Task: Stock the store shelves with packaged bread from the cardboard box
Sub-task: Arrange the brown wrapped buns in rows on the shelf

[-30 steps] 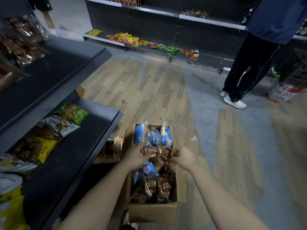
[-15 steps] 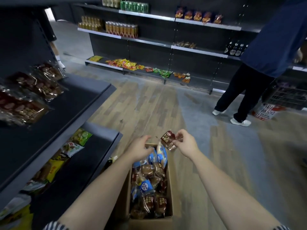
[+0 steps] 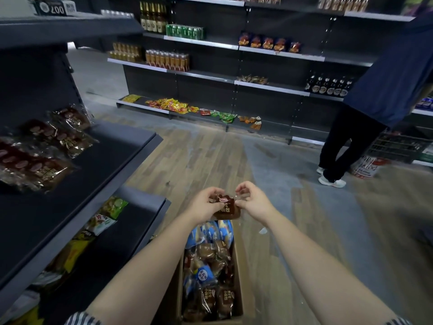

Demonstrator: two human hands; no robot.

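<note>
The left hand [image 3: 206, 204] and right hand [image 3: 252, 202] pinch one bread packet [image 3: 226, 209] over the cardboard box [image 3: 238, 273]; recommend laying it flat on the shelf [image 3: 98, 174].

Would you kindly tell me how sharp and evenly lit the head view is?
Head view: the held pack is fairly sharp; the brown packs on the near shelf are smeared; far shelves bow toward the edges; light is dim, with glare on wrappers in the box.

Wood-plank floor [image 3: 187, 160], grey patches; dark shelving [image 3: 210, 95] along far wall.
</note>
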